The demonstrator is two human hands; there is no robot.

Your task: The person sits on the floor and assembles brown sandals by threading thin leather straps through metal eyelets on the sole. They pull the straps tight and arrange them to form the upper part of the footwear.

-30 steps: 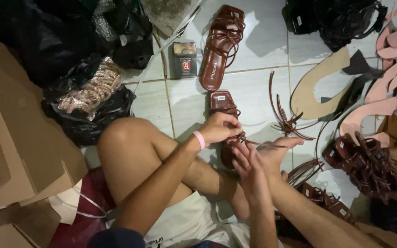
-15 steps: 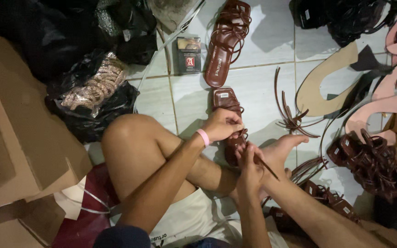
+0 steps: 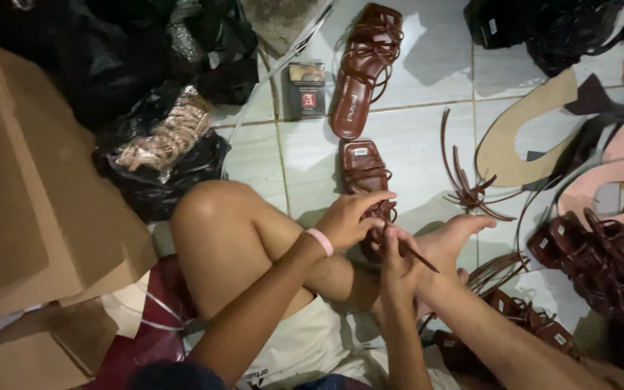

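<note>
Floor: pale tiles (image 3: 413, 137), crowded with cardboard boxes (image 3: 30, 217) on my left and black bags (image 3: 110, 65) above them.
Sandal in hand: brown strappy sandal (image 3: 365, 180) lies on the tile just past my knee; 1 finished sandal (image 3: 367, 68) lies beyond it.
Left hand (image 3: 348, 220): fingers pinched narrow on the straps at the sandal's heel end.
Right hand (image 3: 397, 263): closed around a thin dark tool (image 3: 419, 256), tip beside the straps.
Doing it well, I judge: pin the strap firmly, keep the tool point clear of my foot (image 3: 456, 242).
Nearby: loose strap bundle (image 3: 471, 191), more brown sandals (image 3: 601, 260) at right.
</note>
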